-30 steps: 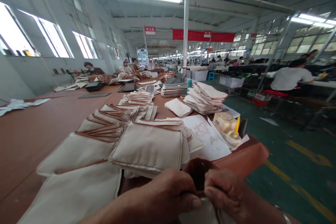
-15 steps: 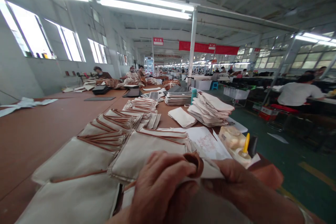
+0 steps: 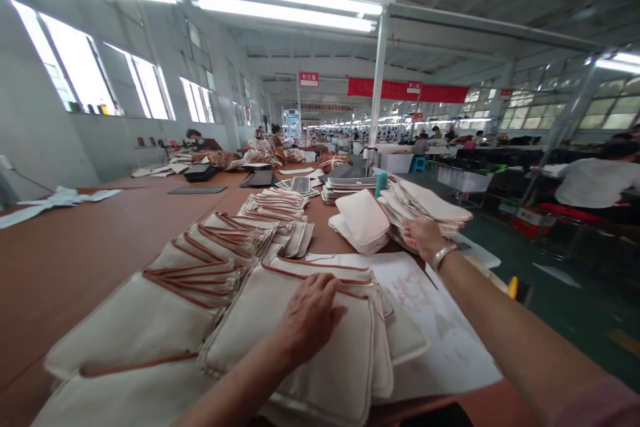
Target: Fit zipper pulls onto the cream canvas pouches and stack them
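My left hand [image 3: 311, 313] lies on a cream fabric pouch [image 3: 345, 347] with brown edge trim. Its fingers rest near the trimmed top edge, thumb apart, holding nothing. Under this pouch are more of the same kind, fanned out a little to the right. My right hand [image 3: 424, 238] is stretched out to the stack of cream fabric pieces [image 3: 433, 200] at the right. Its curled fingers close on the near left edge of a piece there; the fingertips are partly hidden. Two loose cream pieces [image 3: 363, 217] lie overlapped just left of that stack.
Rows of overlapping trimmed pouches [image 3: 190, 267] cover the table's left middle. White paper [image 3: 415, 293] lies under my right forearm. A teal spool [image 3: 381, 181] stands behind the stack. Grey panels [image 3: 350, 183] are piled farther back. At right, a person in white [image 3: 600, 180] sits.
Both hands have let go of the piece with the brown strip they held together. The left now rests on the pouches; the right has moved forward to the stack. Another piece lies beside the stack.
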`<act>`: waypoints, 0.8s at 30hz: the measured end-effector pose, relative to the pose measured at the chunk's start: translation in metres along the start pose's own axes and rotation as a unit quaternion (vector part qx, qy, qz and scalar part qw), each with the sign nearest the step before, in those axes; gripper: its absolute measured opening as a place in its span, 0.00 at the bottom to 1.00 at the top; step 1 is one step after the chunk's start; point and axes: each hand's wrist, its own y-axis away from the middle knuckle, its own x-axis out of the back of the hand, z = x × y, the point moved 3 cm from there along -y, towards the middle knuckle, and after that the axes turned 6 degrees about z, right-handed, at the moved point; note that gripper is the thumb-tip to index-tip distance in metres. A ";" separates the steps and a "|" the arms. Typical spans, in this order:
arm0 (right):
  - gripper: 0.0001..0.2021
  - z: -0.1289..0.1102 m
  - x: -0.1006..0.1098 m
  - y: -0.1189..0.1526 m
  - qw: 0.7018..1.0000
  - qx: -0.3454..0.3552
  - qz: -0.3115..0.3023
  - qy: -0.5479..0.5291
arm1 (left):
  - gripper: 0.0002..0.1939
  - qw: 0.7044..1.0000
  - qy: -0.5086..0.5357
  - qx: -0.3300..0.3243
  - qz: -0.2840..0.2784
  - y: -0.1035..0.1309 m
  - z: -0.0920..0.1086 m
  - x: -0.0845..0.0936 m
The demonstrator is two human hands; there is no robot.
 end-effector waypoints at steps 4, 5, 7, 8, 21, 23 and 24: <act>0.12 0.065 0.012 0.043 0.998 -0.030 -0.045 0.045 | 0.07 0.998 0.000 -0.016 -0.060 -0.022 -0.005 -0.031; 0.11 0.075 0.016 0.059 0.997 -0.024 -0.057 0.047 | 0.07 0.998 0.000 -0.016 -0.069 -0.025 -0.004 -0.034; 0.10 0.088 0.025 0.091 0.996 -0.005 -0.080 0.040 | 0.07 0.997 0.000 -0.010 -0.075 -0.029 -0.001 -0.036; 0.11 0.090 0.028 0.104 0.995 0.006 -0.091 0.034 | 0.06 0.997 0.001 -0.007 -0.073 -0.029 0.001 -0.034; 0.11 0.098 -0.026 0.127 0.932 0.209 -0.262 0.139 | 0.11 0.993 0.116 0.011 -0.007 -0.014 0.011 0.013; 0.12 0.104 -0.028 0.134 0.916 0.250 -0.260 0.177 | 0.13 0.988 0.141 0.037 0.046 -0.011 0.002 0.049; 0.13 0.106 -0.028 0.138 0.908 0.268 -0.258 0.194 | 0.14 0.982 0.157 0.059 0.084 -0.008 -0.003 0.071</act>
